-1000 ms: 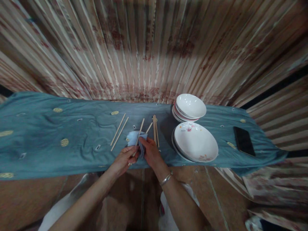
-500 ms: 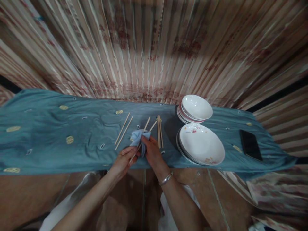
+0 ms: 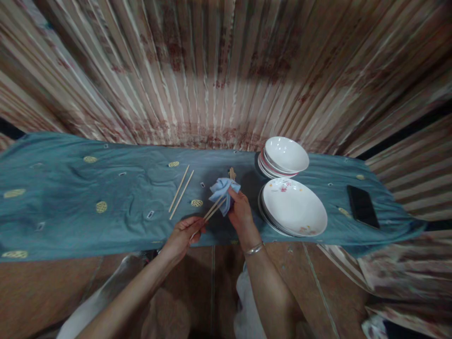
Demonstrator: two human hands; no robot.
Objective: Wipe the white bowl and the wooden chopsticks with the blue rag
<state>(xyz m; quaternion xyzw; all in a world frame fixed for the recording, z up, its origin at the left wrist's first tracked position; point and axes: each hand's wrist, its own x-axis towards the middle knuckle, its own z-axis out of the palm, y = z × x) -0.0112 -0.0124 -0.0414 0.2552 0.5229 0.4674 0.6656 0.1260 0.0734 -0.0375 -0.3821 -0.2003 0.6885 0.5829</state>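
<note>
My left hand (image 3: 186, 234) grips two pale wooden chopsticks (image 3: 213, 208) near their lower ends. Wrapped around their upper part is a light blue cloth (image 3: 221, 190), pinched in my right hand (image 3: 240, 210); the chopsticks' far tips are hidden under it. To the left, a separate pair of chopsticks (image 3: 181, 192) lies side by side on the blue tablecloth. Behind the cloth, the tops of several more chopsticks (image 3: 231, 173) show, the rest of them covered from view.
On the right stand a stack of white bowls (image 3: 286, 155) and, nearer me, a stack of flowered plates (image 3: 294, 207). Farther right lies a dark phone (image 3: 362, 206). A pleated curtain (image 3: 197, 80) hangs behind the blue-covered table (image 3: 70, 197).
My right hand has moved right with the cloth, up along the chopsticks toward their far ends. Their tips are now covered. My left hand stays at the near ends.
</note>
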